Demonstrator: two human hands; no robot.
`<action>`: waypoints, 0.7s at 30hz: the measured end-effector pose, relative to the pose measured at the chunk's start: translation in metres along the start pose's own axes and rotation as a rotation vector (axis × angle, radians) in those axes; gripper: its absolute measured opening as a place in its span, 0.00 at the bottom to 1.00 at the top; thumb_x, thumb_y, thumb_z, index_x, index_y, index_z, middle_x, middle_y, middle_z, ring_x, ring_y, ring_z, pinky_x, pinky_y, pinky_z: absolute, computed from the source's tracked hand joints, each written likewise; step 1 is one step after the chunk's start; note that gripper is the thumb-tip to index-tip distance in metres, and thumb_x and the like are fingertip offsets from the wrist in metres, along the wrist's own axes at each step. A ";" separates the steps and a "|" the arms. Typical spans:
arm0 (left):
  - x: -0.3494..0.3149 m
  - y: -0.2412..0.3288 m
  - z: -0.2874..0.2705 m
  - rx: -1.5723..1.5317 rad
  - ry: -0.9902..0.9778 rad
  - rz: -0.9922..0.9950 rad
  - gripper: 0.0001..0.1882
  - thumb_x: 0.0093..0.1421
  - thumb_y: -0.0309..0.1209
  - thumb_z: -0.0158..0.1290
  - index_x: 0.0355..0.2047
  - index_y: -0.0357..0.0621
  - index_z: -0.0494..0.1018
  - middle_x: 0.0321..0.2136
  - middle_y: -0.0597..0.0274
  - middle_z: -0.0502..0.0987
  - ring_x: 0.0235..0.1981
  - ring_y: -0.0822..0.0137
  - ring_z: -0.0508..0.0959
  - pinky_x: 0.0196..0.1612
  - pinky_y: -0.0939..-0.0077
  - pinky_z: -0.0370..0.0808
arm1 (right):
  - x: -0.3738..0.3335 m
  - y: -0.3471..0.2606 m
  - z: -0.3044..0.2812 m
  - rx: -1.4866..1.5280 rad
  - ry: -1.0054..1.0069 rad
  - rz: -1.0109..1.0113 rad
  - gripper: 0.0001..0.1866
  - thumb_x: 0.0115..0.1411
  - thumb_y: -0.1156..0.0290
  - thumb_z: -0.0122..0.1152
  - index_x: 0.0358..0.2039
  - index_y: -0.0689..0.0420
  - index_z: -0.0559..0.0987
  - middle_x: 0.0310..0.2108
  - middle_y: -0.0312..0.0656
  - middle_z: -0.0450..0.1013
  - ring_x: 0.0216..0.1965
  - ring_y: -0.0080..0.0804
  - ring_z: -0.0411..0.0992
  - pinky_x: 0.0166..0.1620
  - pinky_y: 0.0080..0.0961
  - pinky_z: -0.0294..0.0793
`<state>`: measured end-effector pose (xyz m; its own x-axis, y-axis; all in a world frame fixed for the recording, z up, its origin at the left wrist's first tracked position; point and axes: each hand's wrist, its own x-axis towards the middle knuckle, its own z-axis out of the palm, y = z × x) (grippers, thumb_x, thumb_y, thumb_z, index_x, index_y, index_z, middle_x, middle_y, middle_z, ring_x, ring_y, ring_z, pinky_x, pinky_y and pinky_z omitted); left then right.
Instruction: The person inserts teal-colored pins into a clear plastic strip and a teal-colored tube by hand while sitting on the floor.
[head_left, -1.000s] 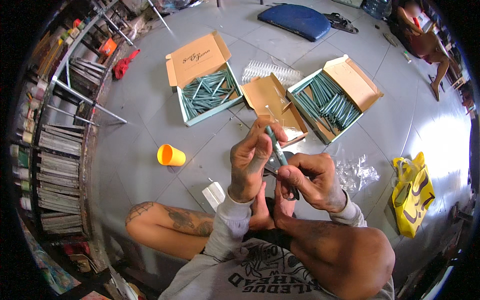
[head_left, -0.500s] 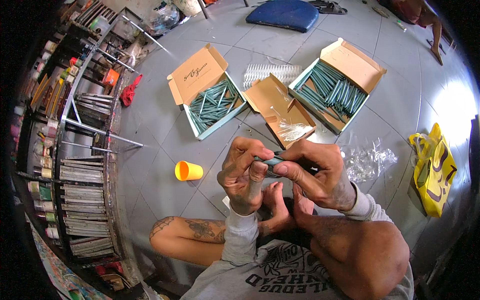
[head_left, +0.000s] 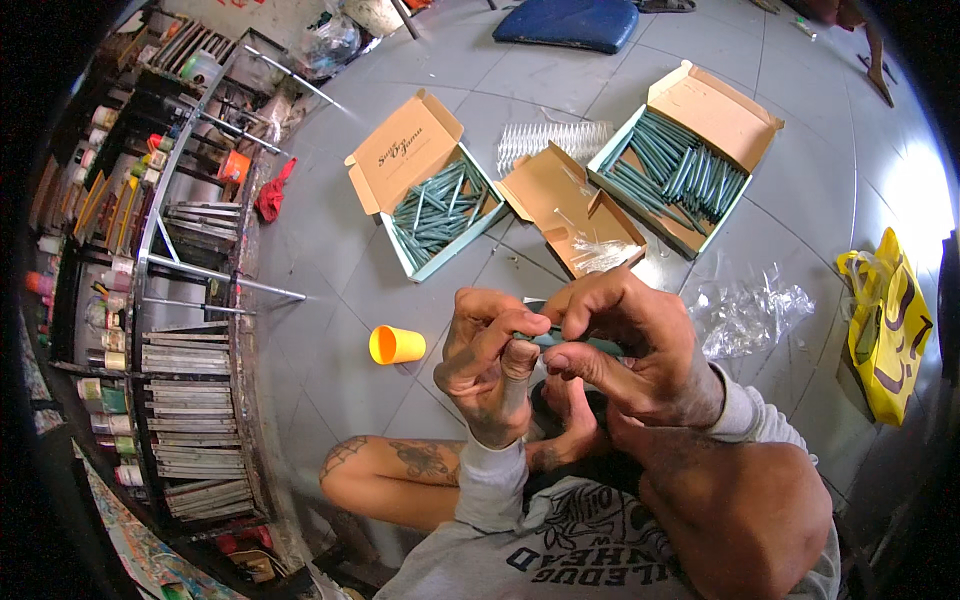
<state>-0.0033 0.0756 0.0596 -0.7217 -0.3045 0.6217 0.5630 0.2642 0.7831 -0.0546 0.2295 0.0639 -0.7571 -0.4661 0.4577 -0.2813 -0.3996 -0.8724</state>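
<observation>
Held level between my hands is a slim, pen-like grey-green stick (head_left: pixel 550 340). My left hand (head_left: pixel 488 365) pinches its left end with thumb and forefinger. On the right part of the stick, the thumb and fingers of my right hand (head_left: pixel 645 345) are closed, hiding some of it. Beyond them lie two open cardboard boxes, a left one (head_left: pixel 372 185) and a right one (head_left: pixel 715 115), both filled with similar sticks. Between these, another open box (head_left: pixel 545 190) contains thin clear pieces. Behind it sits a row of clear ridged plastic (head_left: pixel 550 143).
A yellow cup (head_left: pixel 398 345) lies tipped left of my hands. Crumpled clear plastic (head_left: pixel 745 315) and a yellow bag (head_left: pixel 890 340) are to the right. A metal-framed rack (head_left: pixel 205 265) with jars lines the left. A blue cushion (head_left: pixel 565 25) and another person's limb (head_left: pixel 876 70) appear far off.
My right hand's fingers have spread somewhat along the stick, and more of it shows between my hands. The whole view has shifted slightly, moving the surroundings to the right.
</observation>
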 end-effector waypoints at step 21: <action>-0.002 0.004 0.002 0.111 -0.018 0.018 0.12 0.59 0.37 0.64 0.31 0.39 0.83 0.31 0.64 0.76 0.35 0.65 0.70 0.39 0.71 0.67 | 0.003 -0.015 -0.012 -0.099 -0.066 0.022 0.08 0.58 0.79 0.67 0.36 0.62 0.77 0.33 0.43 0.77 0.33 0.29 0.77 0.36 0.25 0.75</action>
<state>-0.0009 0.0793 0.0613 -0.7195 -0.2826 0.6344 0.5287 0.3695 0.7642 -0.0596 0.2433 0.0765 -0.7241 -0.5261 0.4460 -0.3245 -0.3108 -0.8934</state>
